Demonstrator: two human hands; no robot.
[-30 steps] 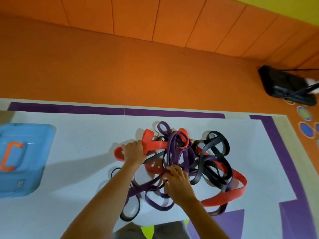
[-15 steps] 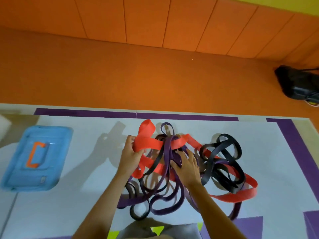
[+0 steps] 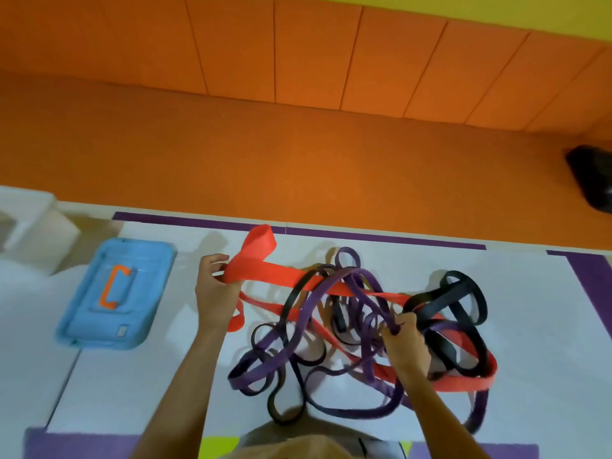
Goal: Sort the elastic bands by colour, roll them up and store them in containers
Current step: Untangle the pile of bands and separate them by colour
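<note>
A tangle of elastic bands lies on the white mat (image 3: 530, 326): wide red bands (image 3: 284, 271), purple bands (image 3: 308, 309) and black bands (image 3: 460, 293), all looped through one another. My left hand (image 3: 215, 293) grips the folded end of a red band at the pile's left side and holds it raised and stretched. My right hand (image 3: 404, 342) grips purple strands in the middle of the tangle. A blue container lid (image 3: 116, 293) with an orange handle lies to the left.
A white box (image 3: 29, 226) stands at the far left behind the blue lid. Orange padded flooring and wall panels run behind the mat. A black object (image 3: 592, 177) sits at the far right edge. Purple mat borders frame the white area.
My left hand has pulled the red band up and leftward out of the pile. My right hand moved right and closed on purple strands. The view shifted, showing the blue lid more centrally.
</note>
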